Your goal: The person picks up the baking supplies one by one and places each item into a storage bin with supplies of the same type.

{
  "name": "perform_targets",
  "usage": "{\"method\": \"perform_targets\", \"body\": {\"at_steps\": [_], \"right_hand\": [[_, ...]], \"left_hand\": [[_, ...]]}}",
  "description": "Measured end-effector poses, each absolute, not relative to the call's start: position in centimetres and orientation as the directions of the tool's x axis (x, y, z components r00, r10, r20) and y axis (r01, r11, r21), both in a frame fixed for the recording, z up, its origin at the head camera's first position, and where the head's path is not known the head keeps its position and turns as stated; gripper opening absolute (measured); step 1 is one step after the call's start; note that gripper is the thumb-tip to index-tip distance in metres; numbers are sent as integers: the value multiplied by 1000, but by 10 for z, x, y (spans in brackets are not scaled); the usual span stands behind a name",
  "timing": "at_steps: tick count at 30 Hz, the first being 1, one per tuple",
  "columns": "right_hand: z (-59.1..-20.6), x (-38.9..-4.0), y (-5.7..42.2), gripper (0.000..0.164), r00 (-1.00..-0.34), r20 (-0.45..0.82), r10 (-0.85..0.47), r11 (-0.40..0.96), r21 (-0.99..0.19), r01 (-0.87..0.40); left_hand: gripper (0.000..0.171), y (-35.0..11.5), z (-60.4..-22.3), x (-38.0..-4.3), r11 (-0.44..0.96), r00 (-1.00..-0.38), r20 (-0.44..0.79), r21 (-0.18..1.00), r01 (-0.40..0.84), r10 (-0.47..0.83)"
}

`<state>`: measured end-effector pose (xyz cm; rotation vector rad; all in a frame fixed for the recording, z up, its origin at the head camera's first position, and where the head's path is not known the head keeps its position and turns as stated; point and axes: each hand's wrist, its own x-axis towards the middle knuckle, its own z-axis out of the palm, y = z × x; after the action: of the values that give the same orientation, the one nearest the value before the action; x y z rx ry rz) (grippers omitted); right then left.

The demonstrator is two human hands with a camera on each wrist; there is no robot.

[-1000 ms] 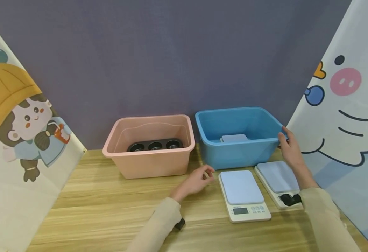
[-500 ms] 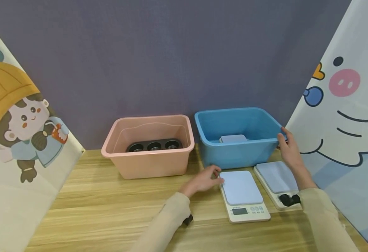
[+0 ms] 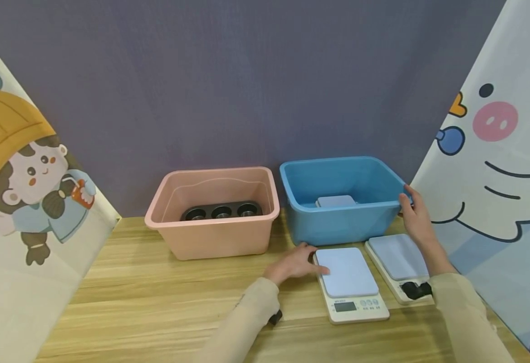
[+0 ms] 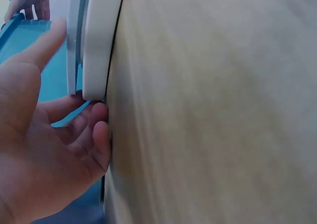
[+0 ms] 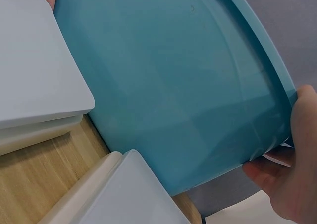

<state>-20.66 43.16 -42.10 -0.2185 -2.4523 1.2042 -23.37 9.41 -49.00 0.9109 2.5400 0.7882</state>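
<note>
My left hand [image 3: 294, 262] is at the back left corner of a white kitchen scale [image 3: 346, 272], thumb over its platform and fingers at the corner. In the left wrist view the thumb [image 4: 47, 43] meets the platform side, while the curled fingers [image 4: 94, 127] lie against the scale's end. My right hand [image 3: 416, 214] grips the right end of a blue plastic bin [image 3: 342, 222] at its rim, which the right wrist view also shows. Inside this bin lies another scale [image 3: 336, 201], partly hidden by the front wall. A further kitchen scale [image 3: 398, 257] lies beneath the right forearm.
A pink plastic bin [image 3: 219, 239] stands left of the blue one, holding a dark muffin pan [image 3: 221, 210]. Both bins stand on the wood-grain table [image 3: 165, 297] before a grey-blue curtain [image 3: 228, 91]. Printed cloth panels flank both sides.
My left hand has moved right from beside the scale to its back left corner, with the thumb now over the platform. The right hand keeps its hold on the blue bin.
</note>
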Motion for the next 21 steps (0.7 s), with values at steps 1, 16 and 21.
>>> {"method": "perform_targets", "body": {"at_steps": [1,16,21], "right_hand": [[-421,-207,432,64,-906,284,313,620,-784,-31],[-423,-207,429,63,-899,295,323,606,-795,-44],[-423,-207,429,63,-898,302,321,599,-799,-54]], "left_hand": [[85,95,-491,-233,643,-744,-112,597,480,659],[70,91,-496,-230,533,-769,-43,746,399,637],[64,88,-493,-227,470,-792,-29,818,332,610]]}}
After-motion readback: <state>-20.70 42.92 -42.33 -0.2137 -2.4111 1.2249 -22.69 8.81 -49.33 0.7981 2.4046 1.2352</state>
